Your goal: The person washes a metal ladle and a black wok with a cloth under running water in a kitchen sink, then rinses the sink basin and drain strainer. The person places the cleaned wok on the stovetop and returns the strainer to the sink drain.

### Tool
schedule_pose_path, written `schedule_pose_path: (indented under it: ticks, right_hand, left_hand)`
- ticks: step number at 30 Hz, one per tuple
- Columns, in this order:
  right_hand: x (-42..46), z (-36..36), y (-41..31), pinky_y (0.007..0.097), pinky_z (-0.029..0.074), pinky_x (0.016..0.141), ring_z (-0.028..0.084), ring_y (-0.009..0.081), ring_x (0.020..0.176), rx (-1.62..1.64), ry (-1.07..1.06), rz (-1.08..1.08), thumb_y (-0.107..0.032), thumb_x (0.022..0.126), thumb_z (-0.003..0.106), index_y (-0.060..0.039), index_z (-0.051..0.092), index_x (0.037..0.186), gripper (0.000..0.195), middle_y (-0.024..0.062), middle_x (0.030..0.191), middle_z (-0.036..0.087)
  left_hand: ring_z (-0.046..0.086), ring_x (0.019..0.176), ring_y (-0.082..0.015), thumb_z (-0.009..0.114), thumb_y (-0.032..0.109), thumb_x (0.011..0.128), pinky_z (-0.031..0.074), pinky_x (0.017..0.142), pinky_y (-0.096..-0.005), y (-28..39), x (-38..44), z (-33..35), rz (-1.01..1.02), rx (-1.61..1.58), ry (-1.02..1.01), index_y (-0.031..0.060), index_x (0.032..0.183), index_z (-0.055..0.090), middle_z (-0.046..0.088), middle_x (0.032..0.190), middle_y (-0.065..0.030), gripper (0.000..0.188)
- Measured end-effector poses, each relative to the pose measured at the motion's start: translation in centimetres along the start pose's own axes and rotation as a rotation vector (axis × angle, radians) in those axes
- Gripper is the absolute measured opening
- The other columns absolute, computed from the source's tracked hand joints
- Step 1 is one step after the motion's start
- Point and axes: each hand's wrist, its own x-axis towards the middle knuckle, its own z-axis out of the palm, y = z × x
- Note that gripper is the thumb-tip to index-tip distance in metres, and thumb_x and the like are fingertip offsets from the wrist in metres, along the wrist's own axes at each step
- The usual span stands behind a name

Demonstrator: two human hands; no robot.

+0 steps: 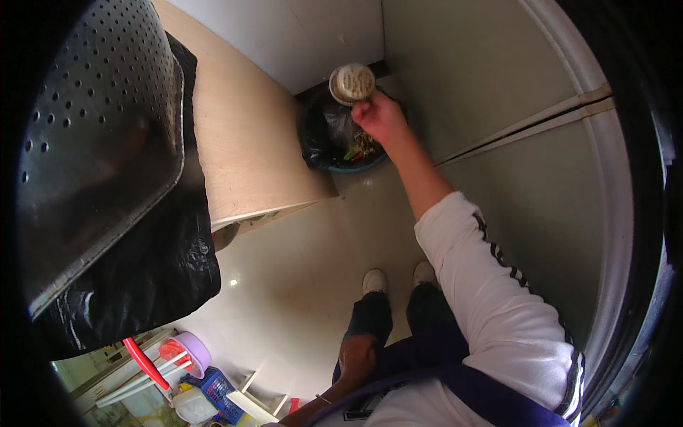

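Observation:
My right hand (380, 116) reaches forward and grips the edge of a small, round, pale container (356, 81), whose contents are too blurred to tell. It is held over a waste bin lined with a black plastic bag (319, 152). Inside the bin lie food scraps (360, 147) with green and red bits, and part of the bin's blue rim (356, 168) shows. My left hand (358, 358) hangs low in front of my apron, near my thigh; its fingers are mostly hidden.
A perforated metal tray (106, 128) sits on black plastic sheeting (176, 277) at the left. A wooden panel (240, 139) and grey cabinet doors (512, 176) flank the bin. Lower left are a purple basin (198, 355), a blue basket (219, 392) and a red handle (144, 363).

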Motion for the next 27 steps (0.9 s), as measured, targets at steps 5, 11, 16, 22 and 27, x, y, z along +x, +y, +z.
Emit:
schedule_pose_path:
  ticks: [5,11,16,22,27]
  right_hand:
    - [-2.2,-3.7,-0.3,0.0307,0.041,0.045,0.045,0.0164,0.052,-0.703,0.729,0.059,-0.020,0.089,0.043,-0.0086,0.048,0.095,0.014,0.0048,0.069,0.048]
    - [-0.9,-6.0,-1.6,0.0294,0.037,0.039,0.041,0.0145,0.046,-0.814,0.799,0.015,-0.024,0.088,0.044,-0.0071,0.047,0.090,0.017,0.0046,0.060,0.045]
    - [-2.8,-1.8,-1.4,0.0287,0.032,0.036,0.039,0.0167,0.043,-0.504,0.435,-0.136,-0.022,0.089,0.041,-0.0041,0.049,0.089,0.020,0.0056,0.056,0.045]
    - [-3.6,-3.7,-0.8,0.0303,0.030,0.036,0.038,0.0150,0.042,-0.593,0.644,-0.044,-0.022,0.090,0.040,-0.0044,0.048,0.096,0.021,0.0056,0.064,0.046]
    - [-3.8,-6.3,-0.8,0.0327,0.041,0.040,0.048,0.0190,0.048,-0.894,1.020,0.034,-0.024,0.089,0.043,-0.0023,0.052,0.098,0.026,0.0067,0.063,0.051]
  left_hand:
    - [0.054,0.076,-0.0288,0.054,0.003,0.063,0.041,0.068,-0.0404,0.0,0.5,0.4,0.018,0.035,-0.013,0.0083,0.080,0.059,0.058,0.077,-0.0111,0.019]
    - [0.053,0.077,-0.0286,0.054,0.003,0.062,0.041,0.068,-0.0407,-0.5,0.5,0.5,0.005,0.050,-0.081,0.0095,0.079,0.060,0.057,0.078,-0.0107,0.019]
    - [0.053,0.077,-0.0286,0.054,0.003,0.061,0.041,0.068,-0.0408,-0.4,0.5,0.3,-0.015,0.068,-0.070,0.0090,0.077,0.060,0.057,0.076,-0.0107,0.018]
    - [0.053,0.077,-0.0299,0.054,0.004,0.061,0.041,0.069,-0.0415,-0.7,0.2,0.0,-0.010,0.035,-0.076,0.0083,0.078,0.060,0.057,0.077,-0.0115,0.018]
    - [0.054,0.076,-0.0306,0.054,0.004,0.062,0.042,0.067,-0.0429,-1.1,0.2,0.4,-0.037,0.049,-0.087,0.0084,0.077,0.060,0.058,0.075,-0.0118,0.017]
